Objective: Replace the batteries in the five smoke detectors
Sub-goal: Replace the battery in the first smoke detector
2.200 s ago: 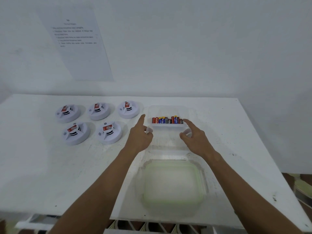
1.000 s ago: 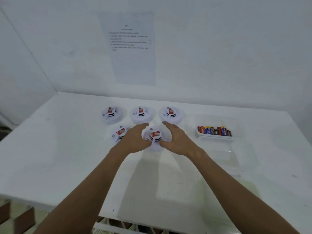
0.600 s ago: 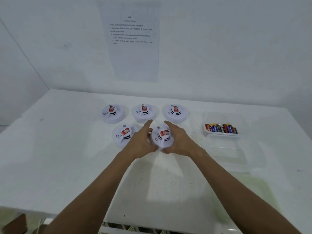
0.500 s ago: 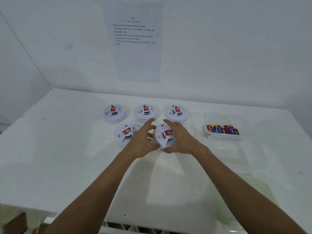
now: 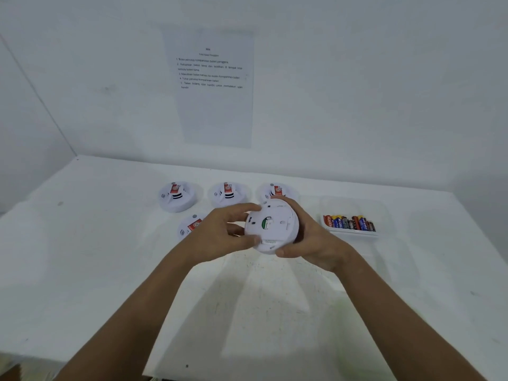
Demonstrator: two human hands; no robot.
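A round white smoke detector (image 5: pixel 272 225) is lifted off the white table (image 5: pixel 82 257), its flat back turned towards me. My left hand (image 5: pixel 220 237) grips its left edge with thumb and fingers. My right hand (image 5: pixel 310 240) curls round its right and lower edge. Three detectors stand in a back row: left (image 5: pixel 176 196), middle (image 5: pixel 228 193) and right (image 5: pixel 275 190), the last partly behind the held one. Another detector (image 5: pixel 189 228) lies in front, partly hidden by my left hand. A clear tub (image 5: pixel 354 207) to the right holds a row of batteries (image 5: pixel 349 223).
A printed instruction sheet (image 5: pixel 213 86) hangs on the wall behind the table. A faint greenish lid (image 5: pixel 346 325) shows on the table near my right forearm. The table's right edge runs close past the tub.
Both hands moved from the battery tub to the front right detector, gripped it, lifted it off the table and turned it over so its back faces me.
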